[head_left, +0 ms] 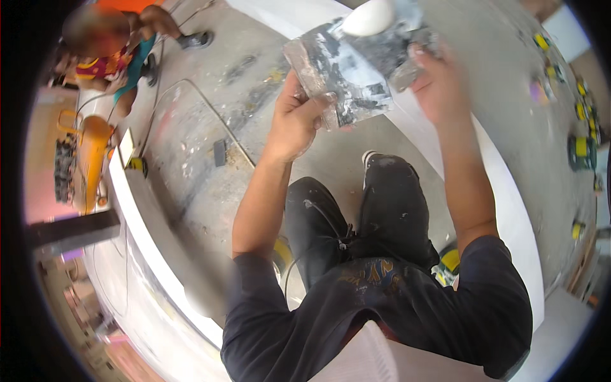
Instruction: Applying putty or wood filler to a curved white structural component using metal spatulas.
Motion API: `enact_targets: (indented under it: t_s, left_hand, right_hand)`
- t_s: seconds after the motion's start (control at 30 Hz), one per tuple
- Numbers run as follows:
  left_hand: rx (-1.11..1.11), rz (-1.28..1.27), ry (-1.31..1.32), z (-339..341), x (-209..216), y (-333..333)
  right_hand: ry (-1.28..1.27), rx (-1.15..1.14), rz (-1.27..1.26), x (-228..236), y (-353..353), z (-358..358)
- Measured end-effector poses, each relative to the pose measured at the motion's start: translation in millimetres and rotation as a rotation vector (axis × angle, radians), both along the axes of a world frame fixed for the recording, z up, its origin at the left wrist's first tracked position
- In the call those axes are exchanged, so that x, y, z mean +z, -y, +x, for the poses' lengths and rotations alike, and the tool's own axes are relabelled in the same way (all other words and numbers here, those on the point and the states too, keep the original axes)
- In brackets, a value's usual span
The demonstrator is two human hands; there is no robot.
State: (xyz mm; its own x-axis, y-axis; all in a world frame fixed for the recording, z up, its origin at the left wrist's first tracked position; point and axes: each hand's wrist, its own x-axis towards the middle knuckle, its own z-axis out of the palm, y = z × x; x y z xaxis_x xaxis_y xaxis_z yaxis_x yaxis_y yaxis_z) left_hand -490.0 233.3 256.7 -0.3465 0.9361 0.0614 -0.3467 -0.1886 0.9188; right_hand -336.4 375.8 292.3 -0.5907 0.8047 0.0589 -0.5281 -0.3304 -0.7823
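Left hand grips grey, paste-smeared rectangular blade; right hand, similar grey scraper. Smooth white paste lump loaded, judged unspread; remainder unclear.

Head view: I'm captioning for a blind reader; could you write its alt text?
A person's left hand grips a smeared flat tool, the right hand another tool nearby, with a white lump at the picture's top. Below are dark trousers; another person is at upper left.
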Motion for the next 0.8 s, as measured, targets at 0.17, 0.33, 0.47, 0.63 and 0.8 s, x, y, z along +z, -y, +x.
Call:
enact_targets:
  t_s: [0.17,0.33,0.47,0.63,0.8]
  left_hand:
    - [0.117,0.211,0.393,-3,39,-21]
    - [0.099,0.249,0.410,-8,70,-49]
    - [0.018,0.208,0.297,-17,78,-69]
    - [-0.102,0.143,0.338,-42,62,-91]
    - [-0.314,0.200,0.389,-62,55,-145]
  right_hand:
    - [0.061,-0.205,0.523,19,-33,-7]
    - [0.398,-0.121,1.142,62,-34,-7]
    - [0.292,-0.118,1.540,68,-57,-15]
    - [0.469,-0.314,1.596,35,-81,-36]
    - [1.056,-0.264,1.357,-38,-139,-20]
